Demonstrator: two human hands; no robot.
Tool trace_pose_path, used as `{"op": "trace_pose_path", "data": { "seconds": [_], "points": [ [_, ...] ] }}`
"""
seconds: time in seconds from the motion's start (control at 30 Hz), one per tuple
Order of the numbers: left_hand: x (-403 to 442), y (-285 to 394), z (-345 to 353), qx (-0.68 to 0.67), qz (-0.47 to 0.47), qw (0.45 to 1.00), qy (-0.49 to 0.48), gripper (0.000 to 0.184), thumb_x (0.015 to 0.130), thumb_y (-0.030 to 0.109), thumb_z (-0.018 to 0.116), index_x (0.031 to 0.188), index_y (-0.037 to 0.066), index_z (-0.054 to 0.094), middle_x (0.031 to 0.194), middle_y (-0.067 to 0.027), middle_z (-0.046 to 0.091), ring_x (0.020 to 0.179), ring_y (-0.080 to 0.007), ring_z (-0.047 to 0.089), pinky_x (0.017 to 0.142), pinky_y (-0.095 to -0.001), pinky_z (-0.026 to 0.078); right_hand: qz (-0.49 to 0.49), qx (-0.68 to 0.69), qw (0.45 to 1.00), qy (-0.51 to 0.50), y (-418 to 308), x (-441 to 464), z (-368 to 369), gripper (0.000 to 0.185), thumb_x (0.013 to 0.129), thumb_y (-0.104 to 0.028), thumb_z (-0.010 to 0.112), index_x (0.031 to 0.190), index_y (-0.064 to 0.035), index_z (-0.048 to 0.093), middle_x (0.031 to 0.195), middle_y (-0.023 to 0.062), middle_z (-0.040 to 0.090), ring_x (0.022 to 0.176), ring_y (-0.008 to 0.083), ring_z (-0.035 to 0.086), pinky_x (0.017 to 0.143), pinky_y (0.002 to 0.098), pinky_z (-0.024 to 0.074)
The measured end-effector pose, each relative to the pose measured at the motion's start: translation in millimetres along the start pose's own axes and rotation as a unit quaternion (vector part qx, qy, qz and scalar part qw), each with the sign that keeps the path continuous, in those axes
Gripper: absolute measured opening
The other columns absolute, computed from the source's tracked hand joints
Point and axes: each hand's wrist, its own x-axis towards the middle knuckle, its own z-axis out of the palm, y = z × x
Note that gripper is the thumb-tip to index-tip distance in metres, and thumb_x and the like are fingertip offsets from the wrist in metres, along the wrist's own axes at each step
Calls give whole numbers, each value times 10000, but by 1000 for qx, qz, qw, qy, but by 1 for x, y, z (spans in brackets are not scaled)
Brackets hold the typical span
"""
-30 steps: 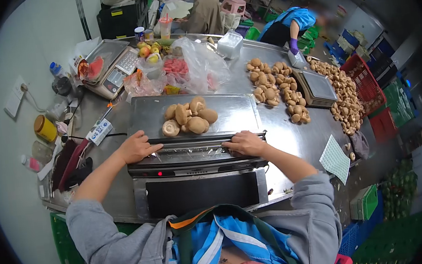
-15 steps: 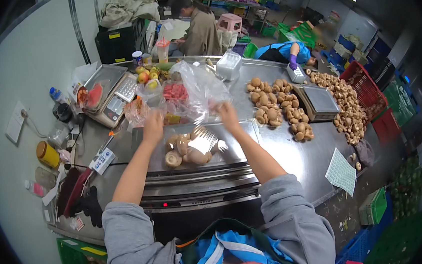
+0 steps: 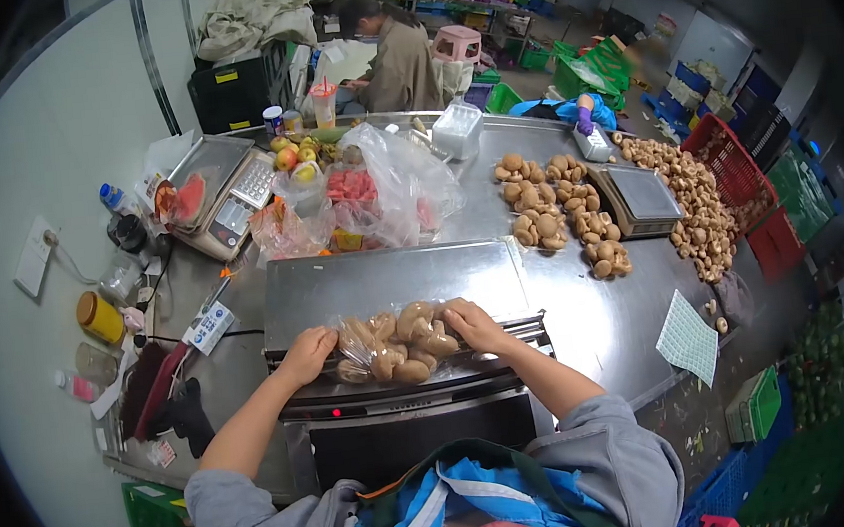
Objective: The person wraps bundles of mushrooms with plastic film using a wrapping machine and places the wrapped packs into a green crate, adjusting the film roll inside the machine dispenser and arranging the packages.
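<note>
A clear plastic-wrapped pack of brown mushrooms (image 3: 408, 350) rests over the front bar of a film-wrapping machine (image 3: 388, 278). My left hand (image 3: 312, 355) is closed on the pack's left end. At its right end, my right hand (image 3: 471, 323) grips the pack too, fingers curled at the film. Behind the pack, the machine's metal plate shows, and a red light glows on its front panel.
Several mushroom piles (image 3: 537, 203) lie to the right beside a scale (image 3: 640, 194). Behind the machine are plastic bags (image 3: 390, 186) and fruit. A second scale (image 3: 220, 196) stands left. A co-worker's purple-gloved hand (image 3: 585, 121) touches a white tray at the far right.
Both hands have come down toward me from above the plate, and the mushrooms are now at the front bar between them. The co-worker at the right has moved lower behind the table.
</note>
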Motion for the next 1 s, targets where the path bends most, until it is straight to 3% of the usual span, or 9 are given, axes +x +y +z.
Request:
{"op": "trace_pose_path", "data": {
  "seconds": [0.2, 0.37, 0.57, 0.63, 0.73, 0.87, 0.93, 0.97, 1.0],
  "points": [
    [-60, 84, 0, -171, -126, 975, 62, 354, 930, 256, 425, 732, 0, 570, 621, -14, 545, 584, -76, 447, 530, -273, 366, 153, 198, 967, -43, -74, -48, -26, 438, 957, -360, 372, 1003, 12, 598, 765, 28, 564, 697, 103, 479, 632, 258, 409],
    [-138, 26, 78, -339, -364, 867, -32, 376, 922, 348, 477, 887, -7, 597, 698, -52, 580, 554, -106, 544, 429, -236, 442, 359, 303, 879, -87, -37, -130, 42, 497, 929, -455, 409, 979, 3, 595, 792, 44, 599, 718, 109, 558, 636, 262, 466],
    [-189, 18, 96, -69, -91, 989, 90, 296, 868, 246, 538, 729, 2, 632, 605, -63, 604, 503, -131, 570, 462, -248, 432, 268, 97, 959, -5, -9, -207, 77, 348, 878, -330, 543, 885, 10, 617, 737, 45, 613, 680, 162, 608, 622, 279, 481],
    [-195, 16, 99, -230, -203, 944, 118, 325, 879, 265, 533, 689, 10, 603, 588, -56, 590, 476, -133, 551, 454, -253, 424, 246, -20, 966, 84, -24, -224, 87, 328, 868, -320, 557, 829, 3, 602, 655, 43, 588, 639, 138, 579, 595, 275, 459],
    [-223, -1, 102, -499, -286, 806, 137, 390, 904, 334, 512, 640, 46, 525, 550, -44, 553, 429, -122, 501, 421, -255, 400, 408, 363, 828, 125, -6, -242, 61, 312, 891, -322, 529, 771, -38, 575, 600, 13, 513, 569, 86, 486, 501, 247, 376],
    [-316, -92, 183, -281, -302, 910, -37, 345, 904, 377, 484, 972, 43, 540, 867, -124, 578, 800, -197, 549, 720, -346, 426, 458, 320, 829, -5, -28, -303, 78, 205, 909, -224, 507, 878, -63, 629, 550, -59, 424, 468, 55, 347, 443, 212, 257],
    [-359, -185, 249, 83, 31, 986, -141, 433, 904, 399, 471, 1137, 42, 548, 1026, -165, 591, 985, -235, 573, 869, -392, 439, 420, 275, 865, 17, 22, -318, 142, 259, 862, -183, 563, 1059, -20, 604, 841, 41, 605, 757, 127, 567, 663, 267, 471],
    [-349, -164, 261, 0, -68, 984, -166, 437, 901, 399, 476, 1146, 42, 537, 1035, -163, 584, 992, -235, 568, 872, -391, 438, 476, 493, 728, -11, -25, -287, 135, 290, 862, -199, 554, 1071, -2, 590, 1038, 104, 589, 942, 200, 570, 818, 308, 466],
    [-329, -137, 264, -116, -187, 963, -155, 441, 897, 398, 482, 1154, 43, 525, 1045, -161, 577, 999, -235, 563, 875, -390, 437, 470, 514, 716, -44, -38, -271, 142, 291, 863, -200, 552, 1073, -2, 587, 1043, 106, 588, 949, 203, 568, 823, 309, 463]
  ]
}}
